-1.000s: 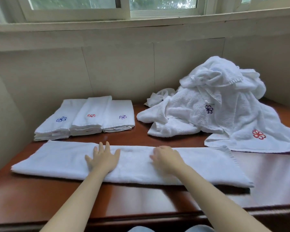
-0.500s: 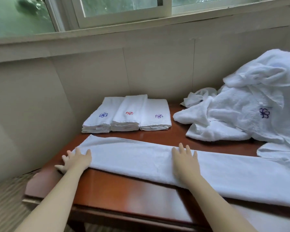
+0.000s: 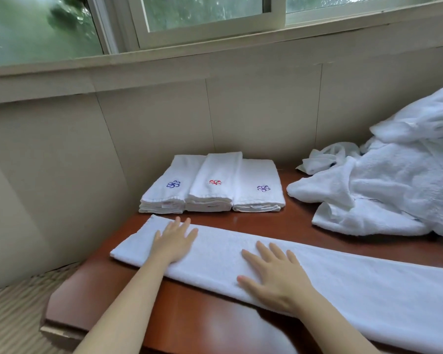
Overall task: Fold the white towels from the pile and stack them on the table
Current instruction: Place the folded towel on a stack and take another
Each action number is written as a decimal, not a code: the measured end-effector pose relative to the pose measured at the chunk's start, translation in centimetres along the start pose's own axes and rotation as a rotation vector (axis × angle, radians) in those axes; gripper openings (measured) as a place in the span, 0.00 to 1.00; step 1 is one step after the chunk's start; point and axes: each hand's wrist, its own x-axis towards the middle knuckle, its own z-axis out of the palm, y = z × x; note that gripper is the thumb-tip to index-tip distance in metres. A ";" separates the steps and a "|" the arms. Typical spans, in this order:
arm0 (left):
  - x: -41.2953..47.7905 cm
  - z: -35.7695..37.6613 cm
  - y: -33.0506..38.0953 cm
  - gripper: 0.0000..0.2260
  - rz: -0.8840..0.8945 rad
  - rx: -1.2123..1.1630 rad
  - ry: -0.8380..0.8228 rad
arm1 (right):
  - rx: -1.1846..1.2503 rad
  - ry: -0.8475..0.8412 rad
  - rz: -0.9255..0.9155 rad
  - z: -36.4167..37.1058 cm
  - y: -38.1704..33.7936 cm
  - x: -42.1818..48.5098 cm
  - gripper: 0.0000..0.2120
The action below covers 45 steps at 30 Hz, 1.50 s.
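A long white towel [image 3: 343, 282], folded into a narrow strip, lies across the front of the brown table [image 3: 205, 320]. My left hand [image 3: 174, 241] presses flat on its left end with the fingers spread. My right hand [image 3: 274, 274] lies flat on the strip a little to the right. Behind them three folded white towels [image 3: 212, 185] sit side by side, with blue, red and purple flower marks. The pile of loose white towels [image 3: 384, 192] is heaped at the right.
A beige wall [image 3: 164, 118] and a window sill run close behind the table. The table's left corner [image 3: 49, 325] drops off to a pale striped floor. The strip runs out of view at the right.
The view has swung left. My left hand slid from the towel's left end edge onto its top. My right hand stays flat on the strip.
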 end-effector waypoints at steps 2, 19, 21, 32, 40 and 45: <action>1.0 -0.9 -2.3 0.27 -0.132 -0.029 0.006 | 0.015 0.010 0.046 -0.1 0.7 0.3 0.32; -5.7 -1.2 2.2 0.31 -0.863 -1.700 0.449 | 0.228 -0.036 0.011 -2.0 0.6 -0.9 0.24; -6.2 -1.9 4.4 0.26 -0.666 -1.559 0.367 | 0.529 -0.029 0.044 -3.3 1.4 -2.4 0.19; -15.2 -4.2 16.1 0.16 0.697 -0.355 -0.194 | 1.937 0.214 0.705 -6.7 11.2 -12.1 0.34; -14.5 -1.9 17.7 0.22 0.444 -0.191 -0.130 | 0.978 0.234 0.731 -8.0 14.0 -12.3 0.07; -13.8 0.1 19.6 0.24 0.457 -0.065 -0.162 | 0.959 0.407 0.675 -10.1 18.5 -12.9 0.07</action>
